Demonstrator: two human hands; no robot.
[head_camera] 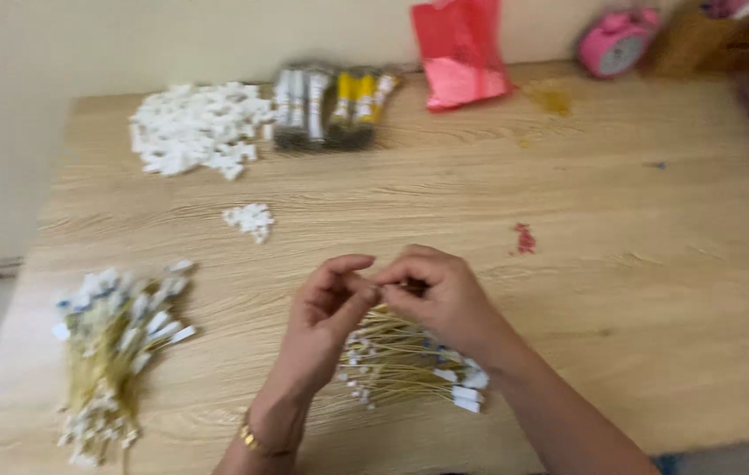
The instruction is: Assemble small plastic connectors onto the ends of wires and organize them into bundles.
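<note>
Hands at lower centre of the frame, meeting fingertip to fingertip over a wooden table [621,220]. Left hand [326,312], a gold bracelet [255,440] at its wrist, has thumb and forefinger pinched together against the fingers of the right hand [440,295], which are likewise closed; whatever small piece lies between them is hidden by the fingers and cannot be made out. Directly beneath both hands, touching the tabletop, lies a fan of thin yellow wires [401,361] with white tips, spreading toward the lower right. A second, larger bundle of yellow wires with white ends [110,352] rests at lower left, well apart from the hands. A small cluster of white pieces [249,220] sits above and left of the hands; a large heap of white pieces [194,127] occupies the upper left. Just beside that heap lie packed bundles in grey and yellow [330,105]. A red plastic bag [462,53] and a pink alarm clock [616,40] stand along the top edge.
</note>
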